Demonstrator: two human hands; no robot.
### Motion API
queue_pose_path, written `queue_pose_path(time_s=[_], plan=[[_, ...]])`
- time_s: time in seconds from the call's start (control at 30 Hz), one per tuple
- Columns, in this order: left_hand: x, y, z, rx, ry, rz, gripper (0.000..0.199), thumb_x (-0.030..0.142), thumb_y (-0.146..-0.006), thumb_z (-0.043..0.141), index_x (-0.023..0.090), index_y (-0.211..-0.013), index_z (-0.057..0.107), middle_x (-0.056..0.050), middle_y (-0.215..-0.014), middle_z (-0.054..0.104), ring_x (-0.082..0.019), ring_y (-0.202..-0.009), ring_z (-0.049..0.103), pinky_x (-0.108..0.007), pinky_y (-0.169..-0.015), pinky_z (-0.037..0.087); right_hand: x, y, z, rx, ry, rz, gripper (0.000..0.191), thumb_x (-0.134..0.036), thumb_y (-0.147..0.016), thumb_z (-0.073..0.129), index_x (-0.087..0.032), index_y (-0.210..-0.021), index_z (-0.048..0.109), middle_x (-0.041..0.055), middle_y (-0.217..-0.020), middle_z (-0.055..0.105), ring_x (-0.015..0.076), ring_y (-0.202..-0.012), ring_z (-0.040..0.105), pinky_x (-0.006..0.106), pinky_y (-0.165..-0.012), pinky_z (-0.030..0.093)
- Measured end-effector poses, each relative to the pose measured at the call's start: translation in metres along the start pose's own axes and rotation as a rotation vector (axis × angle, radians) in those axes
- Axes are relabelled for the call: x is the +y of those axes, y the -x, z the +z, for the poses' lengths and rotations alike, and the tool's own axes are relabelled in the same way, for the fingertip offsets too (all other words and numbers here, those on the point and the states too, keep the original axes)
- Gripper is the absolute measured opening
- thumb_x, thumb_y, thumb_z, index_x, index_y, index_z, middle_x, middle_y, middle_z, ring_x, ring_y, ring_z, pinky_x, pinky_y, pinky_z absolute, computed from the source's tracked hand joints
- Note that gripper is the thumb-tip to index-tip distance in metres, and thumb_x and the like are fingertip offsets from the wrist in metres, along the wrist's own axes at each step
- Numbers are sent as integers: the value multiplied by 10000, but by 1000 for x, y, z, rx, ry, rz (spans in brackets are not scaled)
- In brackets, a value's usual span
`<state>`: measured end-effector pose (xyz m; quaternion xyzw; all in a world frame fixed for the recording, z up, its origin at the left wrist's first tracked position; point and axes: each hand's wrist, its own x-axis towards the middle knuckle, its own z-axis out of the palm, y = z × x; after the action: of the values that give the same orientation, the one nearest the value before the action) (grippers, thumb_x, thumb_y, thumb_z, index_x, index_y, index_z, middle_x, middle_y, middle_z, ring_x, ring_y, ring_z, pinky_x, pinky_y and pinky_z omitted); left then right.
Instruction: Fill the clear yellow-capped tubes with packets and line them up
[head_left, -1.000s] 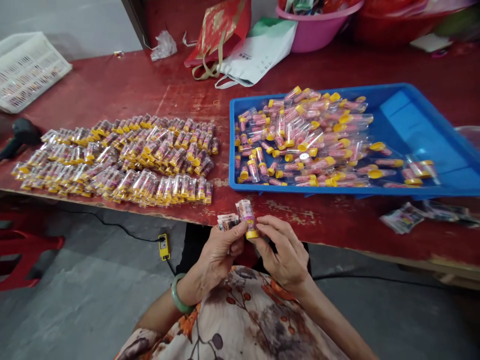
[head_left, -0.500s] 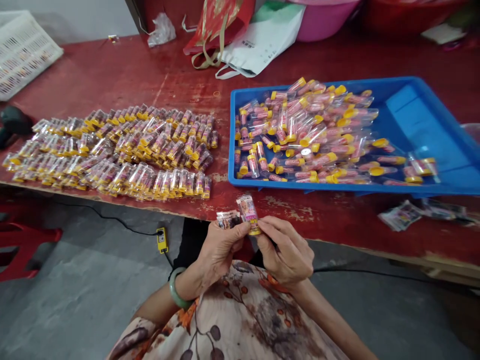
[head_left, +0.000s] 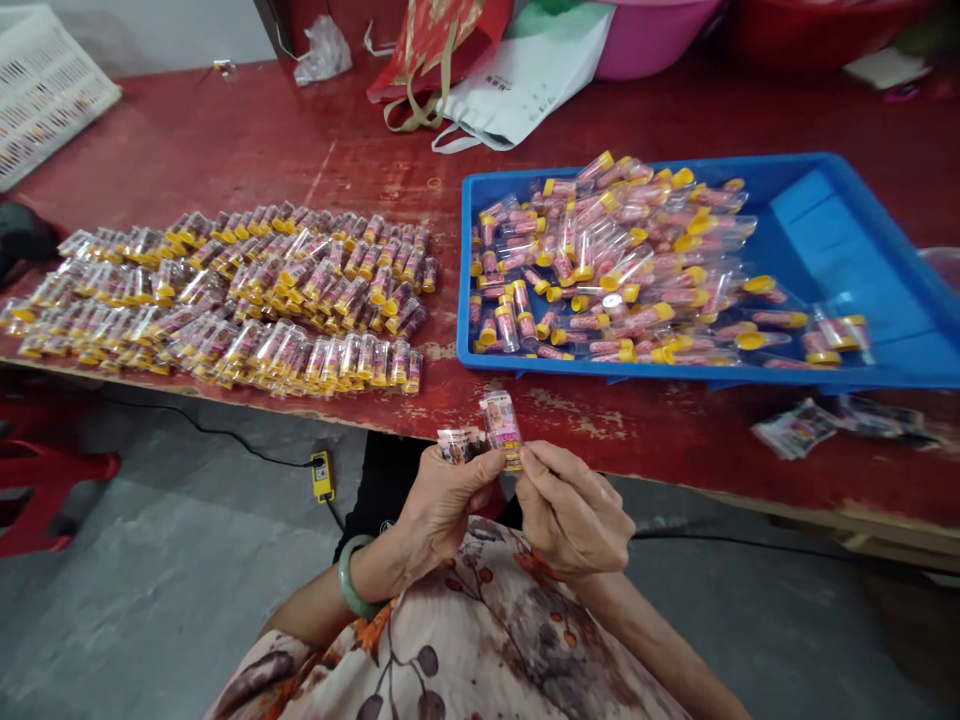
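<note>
In front of my lap, my right hand point(head_left: 574, 505) pinches the yellow lower end of a small tube in a printed sleeve point(head_left: 501, 425). The tube stands nearly upright, its top leaning slightly left, with a picture and purple print facing me. My left hand point(head_left: 442, 505) is closed on a small bunch of printed plastic sleeves point(head_left: 460, 443), its thumb reaching the tube's left side. Fingers hide the lower part of the bunch. Beyond my hands, a blue tray point(head_left: 840, 270) holds many clear tubes point(head_left: 592, 250) with pink contents and yellow caps.
Rows of sleeved tubes point(head_left: 292, 290) lie stacked on the red table point(head_left: 360, 130) at left. Loose printed sleeves point(head_left: 796, 428) lie near the front edge at right. Bags point(head_left: 525, 80), a pink basin point(head_left: 652, 35) and a white basket point(head_left: 49, 100) stand farther back.
The sleeved tube and my right hand have shifted slightly right. More of the sleeve shows above the fingers. Both hands keep their hold.
</note>
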<state>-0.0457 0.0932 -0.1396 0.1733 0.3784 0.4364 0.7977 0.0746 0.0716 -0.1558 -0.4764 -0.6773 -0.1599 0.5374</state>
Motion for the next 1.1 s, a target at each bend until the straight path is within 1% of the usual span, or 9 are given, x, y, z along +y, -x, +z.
queue_pose_path(time_s=[0.2,0.33,0.43,0.57,0.63,0.73,0.93,1.03,1.1], plan=[[-4,1,-4,7,8,1,448,377,-529,890,146,-628,520,74,-495,389,-27,-400,290,-202,-390,243,6,11,0,-38,54,-80,341,-56,-792,648,-212,-1094,654,52,-908,724,184,-725,700,279,-635,581],[-1,0,-9,33,6,39,432,361,-532,890,130,-660,547,65,-530,412,-21,-416,289,-195,-391,217,3,6,4,-43,28,-74,331,-39,-791,650,-223,-1066,661,45,-910,716,171,-715,695,267,-625,574],[7,1,-13,49,7,68,436,338,-517,895,131,-644,533,70,-536,405,-15,-424,270,-186,-393,199,-1,-4,5,-109,-68,-18,305,-31,-808,626,-220,-1045,661,41,-916,703,163,-751,691,256,-622,569],[15,2,-18,10,-1,103,402,326,-547,882,127,-662,551,73,-535,395,-14,-434,251,-179,-397,179,-4,-12,3,-237,-199,120,363,-84,-795,668,-208,-1134,632,61,-993,681,154,-723,661,283,-643,576],[16,2,-20,-13,-5,99,384,327,-563,875,122,-700,581,64,-552,422,-16,-439,263,-177,-398,187,-6,-11,2,-221,-207,145,401,-77,-783,671,-208,-1159,624,68,-1010,672,161,-736,653,301,-658,578],[17,3,-20,-29,-8,90,386,333,-558,877,121,-709,592,55,-561,448,-17,-437,276,-178,-396,201,-7,-7,3,-200,-227,139,454,-65,-776,655,-218,-1202,609,83,-1053,663,210,-887,654,348,-725,585],[18,7,-18,-49,-47,91,408,359,-554,876,128,-635,549,66,-523,407,-20,-431,272,-182,-397,202,-2,-8,2,-233,-309,189,680,-122,-752,674,-246,-1386,461,128,-1316,543,271,-1028,611,477,-843,557],[17,7,-18,-65,-53,86,393,356,-567,871,128,-657,564,68,-529,400,-21,-437,262,-181,-403,197,-1,-17,-4,-317,-417,220,679,-154,-769,656,-251,-1405,439,127,-1401,476,284,-1103,571,450,-833,548],[16,6,-19,-62,-59,95,376,351,-575,868,125,-689,589,66,-541,406,-20,-439,257,-182,-405,191,1,-23,-9,-370,-554,321,600,-190,-785,655,-256,-1358,493,118,-1394,481,270,-1077,568,400,-774,549]])
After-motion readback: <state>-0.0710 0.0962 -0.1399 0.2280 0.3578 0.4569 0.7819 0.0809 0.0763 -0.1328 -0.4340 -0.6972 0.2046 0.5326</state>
